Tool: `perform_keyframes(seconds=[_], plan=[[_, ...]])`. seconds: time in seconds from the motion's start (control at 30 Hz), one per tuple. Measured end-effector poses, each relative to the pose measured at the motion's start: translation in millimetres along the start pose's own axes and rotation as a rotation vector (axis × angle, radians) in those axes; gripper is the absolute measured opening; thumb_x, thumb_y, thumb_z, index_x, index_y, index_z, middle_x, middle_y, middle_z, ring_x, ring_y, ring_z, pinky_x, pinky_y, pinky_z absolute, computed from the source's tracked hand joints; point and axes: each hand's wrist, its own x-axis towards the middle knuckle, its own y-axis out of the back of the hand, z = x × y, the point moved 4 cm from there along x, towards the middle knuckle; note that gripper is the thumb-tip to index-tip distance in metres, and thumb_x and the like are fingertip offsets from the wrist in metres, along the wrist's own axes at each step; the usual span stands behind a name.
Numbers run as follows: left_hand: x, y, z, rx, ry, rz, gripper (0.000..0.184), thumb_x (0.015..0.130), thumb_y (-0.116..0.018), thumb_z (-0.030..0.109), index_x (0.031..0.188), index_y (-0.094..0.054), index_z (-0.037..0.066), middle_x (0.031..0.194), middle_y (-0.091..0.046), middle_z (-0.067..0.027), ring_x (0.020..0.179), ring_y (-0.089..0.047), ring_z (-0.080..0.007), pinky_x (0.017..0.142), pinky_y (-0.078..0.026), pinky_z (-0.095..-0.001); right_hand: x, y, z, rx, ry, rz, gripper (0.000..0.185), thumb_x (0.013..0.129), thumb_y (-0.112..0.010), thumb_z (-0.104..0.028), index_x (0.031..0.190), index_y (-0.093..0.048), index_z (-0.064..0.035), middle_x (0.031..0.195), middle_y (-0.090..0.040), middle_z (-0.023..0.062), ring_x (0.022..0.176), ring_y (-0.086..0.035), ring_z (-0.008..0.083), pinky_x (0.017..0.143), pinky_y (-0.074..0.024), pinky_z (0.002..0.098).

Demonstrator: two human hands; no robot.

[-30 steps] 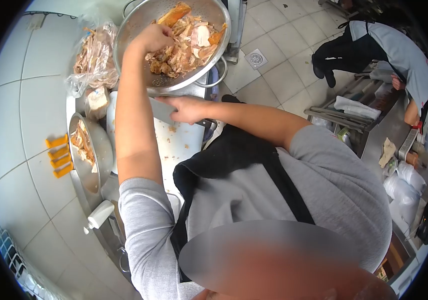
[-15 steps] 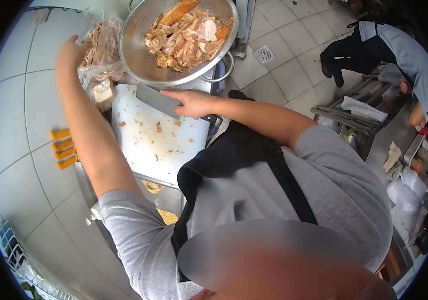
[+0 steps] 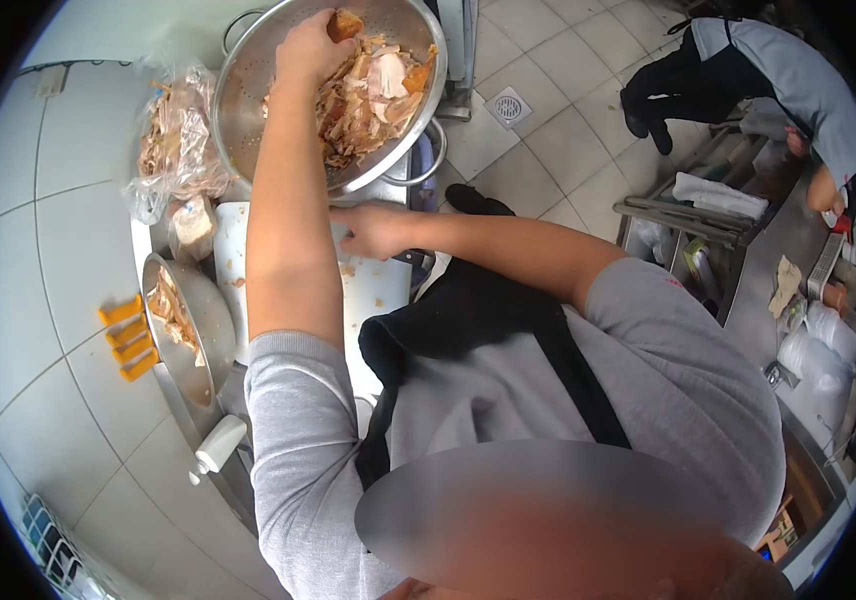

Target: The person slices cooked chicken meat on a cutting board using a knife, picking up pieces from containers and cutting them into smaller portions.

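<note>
At the top, my left hand (image 3: 310,52) is inside the steel colander (image 3: 235,125), with its fingers closed on an orange-brown piece of meat (image 3: 346,25). Shredded meat (image 3: 373,105) lies under and beside this hand. Below the colander my right hand (image 3: 380,230) grips the cleaver (image 3: 414,257), whose dark handle shows beside the palm. The blade is mostly hidden by the hand and my left forearm. Under the cleaver lies the white cutting board (image 3: 233,240), scattered with small scraps and partly covered by that forearm.
Left of the colander lies a plastic bag of meat (image 3: 183,130), with a wrapped pale block (image 3: 193,222) below. A steel bowl (image 3: 218,320) with meat pieces stands near orange hooks (image 3: 128,338) and a white bottle (image 3: 218,445). Another person (image 3: 798,90) works at the right counter (image 3: 763,290).
My left hand has come from the far left, near the bag, into the colander and closed on a piece there. My right hand stays at the cleaver. The camera view has shifted slightly.
</note>
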Motion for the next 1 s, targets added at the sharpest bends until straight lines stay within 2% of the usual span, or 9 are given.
perform_keyframes(seconds=[0.27,0.37,0.47,0.53,0.57,0.7,0.87,0.93,1.0], plan=[[-10,0,10,0.385,-0.172,0.09,0.044,0.085,-0.078,0.045,0.127,-0.076,0.03,0.12,-0.071,-0.0034,0.118,-0.066,-0.024,0.098,-0.05,-0.0482,-6,5,-7,0.023,-0.032,-0.013,0.085,0.094,-0.055,-0.018,0.171,-0.017,-0.0199,0.084,-0.072,0.0169,0.06,-0.068,0.024,0.069,-0.0584,0.0403],[-17,31,-26,0.139,0.02,0.233,0.048,0.088,-0.074,0.055,0.122,-0.078,0.022,0.112,-0.075,-0.0067,0.104,-0.072,-0.0315,0.091,-0.056,-0.0423,-4,3,-6,-0.005,-0.053,-0.01,0.085,0.094,-0.054,-0.017,0.171,-0.017,-0.0205,0.092,-0.073,0.0172,0.062,-0.068,0.0228,0.07,-0.0595,0.0396],[-38,66,-83,-0.32,0.073,0.428,0.059,0.086,-0.081,0.057,0.115,-0.079,0.007,0.095,-0.079,-0.0085,0.086,-0.073,-0.0195,0.08,-0.056,-0.0343,-7,5,-11,0.153,0.02,0.006,0.085,0.094,-0.056,-0.016,0.17,-0.019,-0.0222,0.1,-0.073,0.0162,0.064,-0.068,0.0212,0.068,-0.0605,0.0377],[-88,107,-93,-0.534,0.116,0.528,0.05,0.089,-0.084,0.043,0.118,-0.076,0.003,0.096,-0.077,-0.0052,0.085,-0.067,-0.0123,0.078,-0.054,-0.0282,-15,12,-22,0.182,-0.1,-0.044,0.084,0.094,-0.057,-0.016,0.17,-0.022,-0.0239,0.104,-0.072,0.0149,0.065,-0.068,0.0196,0.065,-0.0604,0.0355],[-123,130,-82,-0.667,0.105,0.595,0.045,0.09,-0.085,0.035,0.119,-0.075,0.002,0.097,-0.076,-0.0035,0.084,-0.066,-0.0101,0.077,-0.053,-0.0262,-9,5,-13,0.188,-0.076,-0.008,0.083,0.095,-0.059,-0.019,0.169,-0.023,-0.0288,0.087,-0.07,0.0097,0.055,-0.061,0.0158,0.061,-0.0573,0.0336],[-228,155,-88,-0.421,0.198,0.724,0.036,0.089,-0.084,0.026,0.116,-0.075,0.004,0.089,-0.075,-0.0033,0.078,-0.065,-0.0104,0.073,-0.053,-0.0266,-3,1,-6,0.182,-0.079,-0.014,0.082,0.096,-0.059,-0.017,0.169,-0.025,-0.029,0.079,-0.067,0.0083,0.054,-0.059,0.0138,0.055,-0.0554,0.0325],[-369,79,-104,-0.716,0.336,0.884,0.031,0.09,-0.083,0.014,0.118,-0.073,0.004,0.097,-0.073,0.0021,0.081,-0.063,-0.0081,0.074,-0.054,-0.0268,-1,-4,-6,0.265,-0.129,0.015,0.079,0.098,-0.062,-0.015,0.168,-0.029,-0.0312,0.073,-0.061,0.0035,0.051,-0.054,0.0108,0.048,-0.0511,0.0291],[-422,25,-95,-0.667,0.501,0.886,0.03,0.089,-0.083,0.011,0.117,-0.073,0.005,0.103,-0.074,0.0003,0.088,-0.064,-0.0097,0.079,-0.054,-0.0276,2,-5,-4,0.28,-0.097,0.008,0.08,0.095,-0.063,-0.015,0.168,-0.03,-0.0215,0.073,-0.065,0.0046,0.048,-0.055,0.0113,0.048,-0.0507,0.0301],[-470,-16,-82,-0.45,0.588,0.82,0.032,0.088,-0.082,0.009,0.118,-0.072,0.005,0.112,-0.075,-0.0051,0.101,-0.069,-0.017,0.089,-0.054,-0.0323,2,-7,-4,0.273,-0.124,0.007,0.079,0.098,-0.064,-0.013,0.168,-0.03,-0.0263,0.072,-0.059,0.003,0.048,-0.052,0.0106,0.047,-0.0481,0.0299]])
